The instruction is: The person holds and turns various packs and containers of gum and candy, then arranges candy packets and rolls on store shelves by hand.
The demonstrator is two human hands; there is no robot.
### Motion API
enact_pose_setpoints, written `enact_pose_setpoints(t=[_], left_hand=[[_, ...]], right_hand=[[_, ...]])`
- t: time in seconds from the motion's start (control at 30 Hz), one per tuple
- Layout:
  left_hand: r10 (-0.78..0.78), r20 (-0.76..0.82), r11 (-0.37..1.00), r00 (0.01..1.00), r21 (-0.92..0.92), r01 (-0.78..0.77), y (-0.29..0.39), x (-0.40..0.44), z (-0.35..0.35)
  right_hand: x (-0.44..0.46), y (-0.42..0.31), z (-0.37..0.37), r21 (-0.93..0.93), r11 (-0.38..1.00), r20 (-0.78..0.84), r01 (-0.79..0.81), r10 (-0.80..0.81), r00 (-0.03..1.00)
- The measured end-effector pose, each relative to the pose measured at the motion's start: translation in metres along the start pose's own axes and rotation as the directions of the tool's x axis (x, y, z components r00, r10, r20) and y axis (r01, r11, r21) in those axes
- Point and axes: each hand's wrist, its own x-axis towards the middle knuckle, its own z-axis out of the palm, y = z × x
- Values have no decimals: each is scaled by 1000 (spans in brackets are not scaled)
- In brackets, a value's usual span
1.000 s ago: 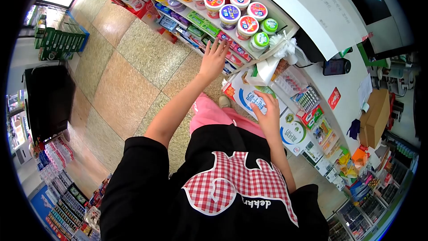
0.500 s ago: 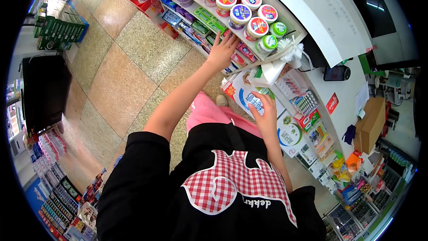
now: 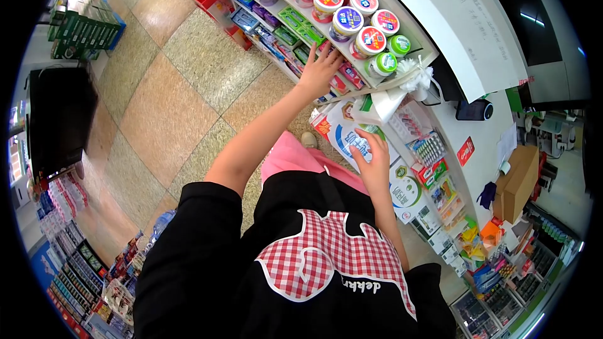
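A person in a black top (image 3: pixel 188 257) with a red-and-white checked patch (image 3: pixel 352 245) and pink trousers (image 3: pixel 289 154) stands at a store display, both arms extended. The right hand (image 3: pixel 374 162) hangs beside a white-and-blue carton (image 3: pixel 341 140), thumb and fingers curved and apart in a loose grip. Farther out, the left hand (image 3: pixel 320 72) reaches to the lower shelf, its fingers spread and its grip apart over small pink packs (image 3: pixel 352 76); whether the fingertips touch them cannot be told from this angle. Green packs (image 3: pixel 298 25) lie in the same tier, just beyond the hand. On the upper shelf (image 3: pixel 419 46), round tubs (image 3: pixel 347 20) stand in rows, with two green-lidded jars (image 3: pixel 383 63) at the near end. To the right, a white table (image 3: pixel 482 138) carries a cardboard box (image 3: pixel 516 182) and a dark device (image 3: pixel 474 110). Across the tiled floor (image 3: pixel 169 100) stand a black screen (image 3: pixel 61 122) and stacked green boxes (image 3: pixel 81 31).
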Motion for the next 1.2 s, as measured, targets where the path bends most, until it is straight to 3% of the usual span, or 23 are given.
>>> enact_pose_setpoints(t=[0.23,0.33,0.43,0.53,0.7,1.2], left_hand=[[-9,-12,1000,1000,-8,9,0,-3,3],[-26,-114,990,993,-138,10,-3,-8,-2],[-199,-300,962,933,-240,128,-16,-15,-1],[-415,-362,886,835,-370,280,-38,-17,5],[-511,-394,858,764,-275,433,-67,7,10],[-497,-278,868,822,-129,480,-75,44,2]], right_hand=[[5,-2,2,-9,1000,3,4,-4,1000],[8,-6,3,-18,1000,4,20,-20,1000],[11,-10,3,-14,1000,4,16,-16,1000],[11,-7,5,-10,1000,2,3,-3,1000],[6,-2,4,-26,999,-15,-21,20,1000],[-1,4,2,-66,993,-69,-100,96,993]])
